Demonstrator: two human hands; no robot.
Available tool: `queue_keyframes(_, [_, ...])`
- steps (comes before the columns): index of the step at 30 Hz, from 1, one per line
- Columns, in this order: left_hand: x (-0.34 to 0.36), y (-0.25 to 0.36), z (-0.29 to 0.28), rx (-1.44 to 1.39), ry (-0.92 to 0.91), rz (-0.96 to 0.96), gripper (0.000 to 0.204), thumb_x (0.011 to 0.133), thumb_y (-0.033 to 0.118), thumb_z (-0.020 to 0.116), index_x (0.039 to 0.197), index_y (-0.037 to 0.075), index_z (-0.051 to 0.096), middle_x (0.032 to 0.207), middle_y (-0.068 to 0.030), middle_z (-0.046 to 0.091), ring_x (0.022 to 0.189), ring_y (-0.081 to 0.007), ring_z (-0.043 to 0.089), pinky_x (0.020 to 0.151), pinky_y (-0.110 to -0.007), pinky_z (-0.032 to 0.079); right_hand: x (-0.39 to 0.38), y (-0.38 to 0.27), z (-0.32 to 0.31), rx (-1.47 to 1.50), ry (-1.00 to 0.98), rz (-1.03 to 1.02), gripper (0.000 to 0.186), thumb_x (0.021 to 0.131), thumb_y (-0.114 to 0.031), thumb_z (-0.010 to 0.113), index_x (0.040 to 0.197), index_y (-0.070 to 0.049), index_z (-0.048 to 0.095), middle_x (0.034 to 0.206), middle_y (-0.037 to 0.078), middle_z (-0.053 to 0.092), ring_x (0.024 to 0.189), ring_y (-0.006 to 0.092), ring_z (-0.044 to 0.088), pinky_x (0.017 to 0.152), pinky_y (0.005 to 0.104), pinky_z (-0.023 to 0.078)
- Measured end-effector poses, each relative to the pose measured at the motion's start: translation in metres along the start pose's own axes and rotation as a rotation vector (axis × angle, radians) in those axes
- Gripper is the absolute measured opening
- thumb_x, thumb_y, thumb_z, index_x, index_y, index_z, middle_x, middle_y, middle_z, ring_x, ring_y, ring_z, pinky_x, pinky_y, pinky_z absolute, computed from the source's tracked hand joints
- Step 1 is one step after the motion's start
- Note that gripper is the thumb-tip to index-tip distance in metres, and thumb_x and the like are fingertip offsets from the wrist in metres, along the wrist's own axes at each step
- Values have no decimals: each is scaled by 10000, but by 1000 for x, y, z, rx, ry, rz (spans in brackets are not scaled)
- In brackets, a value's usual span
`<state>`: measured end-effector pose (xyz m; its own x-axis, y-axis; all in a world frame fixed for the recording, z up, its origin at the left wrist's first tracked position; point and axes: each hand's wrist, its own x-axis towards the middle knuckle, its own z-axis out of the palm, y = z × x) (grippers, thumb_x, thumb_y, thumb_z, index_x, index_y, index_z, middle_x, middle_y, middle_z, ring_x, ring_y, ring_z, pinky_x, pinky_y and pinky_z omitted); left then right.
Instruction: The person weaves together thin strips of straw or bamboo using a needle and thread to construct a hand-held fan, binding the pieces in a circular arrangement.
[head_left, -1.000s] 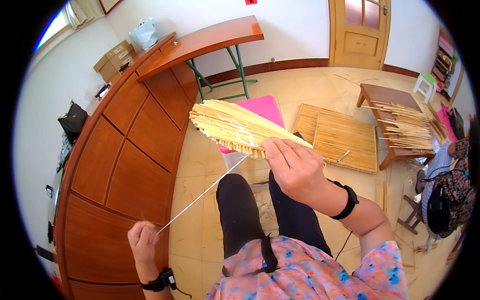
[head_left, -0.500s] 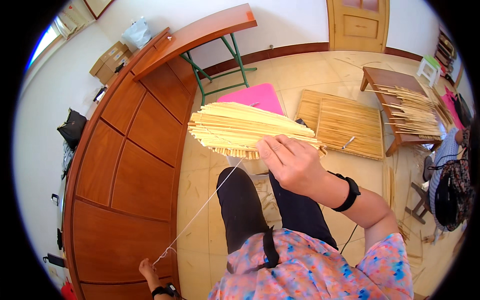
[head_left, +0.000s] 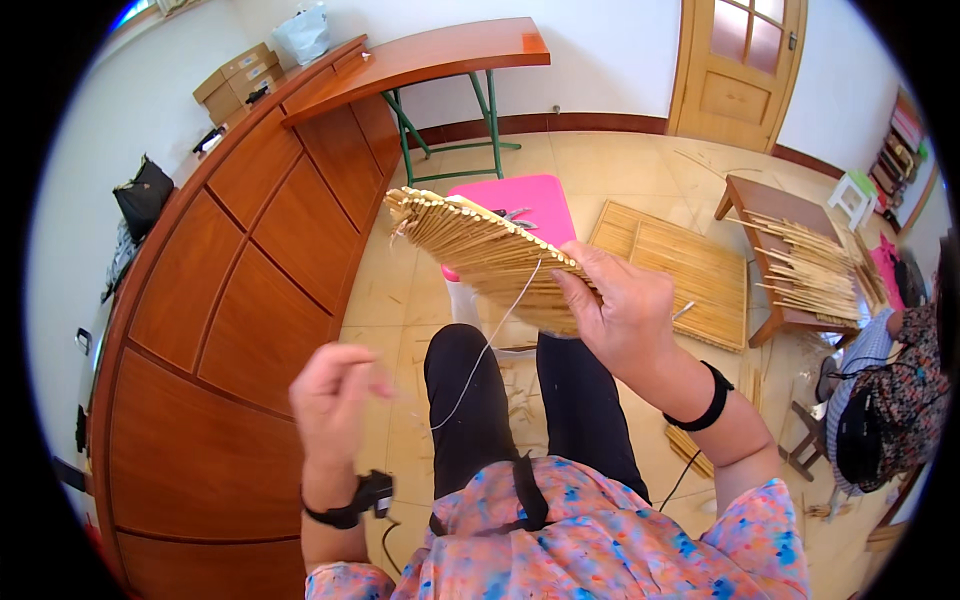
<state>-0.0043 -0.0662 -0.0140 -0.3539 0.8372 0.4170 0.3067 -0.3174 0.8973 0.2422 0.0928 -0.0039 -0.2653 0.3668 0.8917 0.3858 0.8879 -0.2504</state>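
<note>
My right hand (head_left: 625, 300) is closed on the right edge of a fan-shaped panel of straw stalks (head_left: 480, 240), its thumb below the rim. The panel is tilted, with a row of cut stalk ends along its upper edge. From that edge, close to my right fingers, a white string (head_left: 487, 345) hangs in a slack curve over my left thigh. My left hand (head_left: 338, 405) is raised at the left, apart from the panel. Its fingers look bent but are blurred, and I cannot make out whether the string reaches them.
Behind the panel is a pink stool (head_left: 550, 205) with pliers (head_left: 517, 217) on it. A large straw mat (head_left: 700, 270) lies on the floor at right, before a low wooden table (head_left: 775, 190) bearing loose stalks (head_left: 800, 265). Another person (head_left: 890, 400) sits far right. Wooden cabinets (head_left: 200, 370) line the left.
My left hand has come up and inward from the lower left. The string has gone from taut to slack. My right hand has tipped the panel, turning its underside and cut ends into view.
</note>
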Motion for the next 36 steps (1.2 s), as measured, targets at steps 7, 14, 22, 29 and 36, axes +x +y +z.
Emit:
queue_keyframes(7, [16, 0, 125, -378, -210, -172, 294, 930, -9, 535, 1220, -60, 536, 763, -75, 669, 679, -107, 632, 658, -227, 509, -10, -10, 2, 63, -48, 225, 188, 831, -117, 706, 987, -21, 669, 721, 181, 647, 561, 300, 635, 495, 350, 478])
queue_keyframes(14, [7, -24, 138, -486, -359, -246, 113, 951, 38, 550, 1026, -30, 600, 753, -38, 634, 662, -82, 589, 632, -219, 491, -41, -6, -8, 117, -189, 491, 161, 873, -132, 664, 967, -1, 660, 666, 178, 609, 500, 263, 559, 488, 329, 434])
queue_keyframes(22, [18, -41, 111, -155, -309, 152, 81, 945, 5, 562, 983, -44, 615, 794, -44, 632, 704, -116, 624, 655, -230, 509, -60, -1, -25, 130, -261, 751, 183, 877, -147, 669, 880, 35, 643, 605, 155, 524, 540, 126, 427, 514, 309, 403])
queue_keyframes(29, [15, -10, 118, -61, -514, 4, 73, 929, -1, 577, 952, -33, 638, 728, -52, 654, 627, -108, 628, 578, -232, 496, -63, -6, -41, 194, -325, 749, 186, 879, -143, 667, 963, 23, 680, 617, 143, 550, 542, 101, 423, 502, 299, 401])
queue_keyframes(36, [16, 1, 113, 167, -476, 247, 145, 837, -30, 646, 980, -13, 671, 684, -107, 623, 560, -162, 603, 522, -260, 449, -66, -8, -36, 184, -269, 708, 161, 877, -129, 659, 949, 15, 675, 607, 160, 564, 490, 139, 475, 485, 305, 412])
